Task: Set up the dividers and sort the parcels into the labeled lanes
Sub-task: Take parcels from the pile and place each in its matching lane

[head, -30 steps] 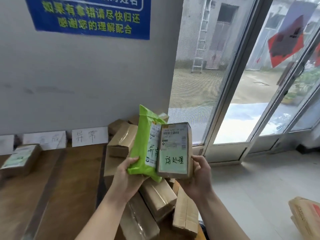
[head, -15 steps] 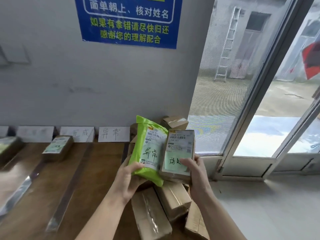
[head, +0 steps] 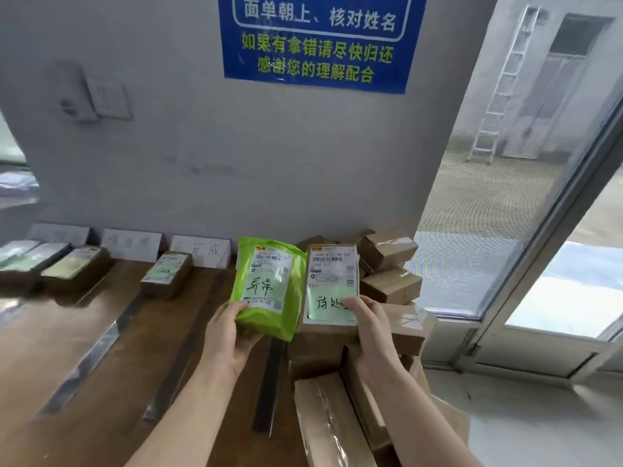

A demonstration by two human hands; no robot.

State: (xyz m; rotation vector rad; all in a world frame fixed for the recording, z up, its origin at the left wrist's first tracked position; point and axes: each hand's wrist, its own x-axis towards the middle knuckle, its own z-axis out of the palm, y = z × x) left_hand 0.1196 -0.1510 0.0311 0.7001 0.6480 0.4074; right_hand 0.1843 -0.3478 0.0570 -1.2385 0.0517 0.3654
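Both hands are up in front of us. The left hand [head: 232, 335] grips the green mailer [head: 269, 284] at its lower left corner, thumb on the front, fingers wrapped round behind and out of our sight; the right hand [head: 371, 328] holds the brown box [head: 332, 278] by its lower right, thumb pressed across the pale green note on its label, the other fingers hidden behind the box. The two parcels stand upright with their labels facing us, side by side and just about touching, above the wooden surface [head: 50, 332] near its right end; we read 异常 handwritten on the mailer, while the writing on the box is partly under the thumb.

Below the mailer a dark strip [head: 269, 382] lies on the surface, running towards the wall; further left two shiny divider strips [head: 97, 347] lie the same way, marking lanes. White label cards [head: 200, 251] lean against the wall at the back of the lanes; the nearest one reads 完成, and the others are too blurred for us to read. One labelled parcel [head: 167, 273] lies in the lane in front of that card; more flat parcels [head: 76, 267] sit at the far left, side by side. On the right a pile of brown cartons [head: 391, 284] is stacked at the end of the surface, behind and beneath the right hand. Up on the grey wall we see a blue notice [head: 317, 42] and a wall switch [head: 108, 99]; to the right a glass door [head: 505, 214] shows a ladder [head: 502, 85] outside.
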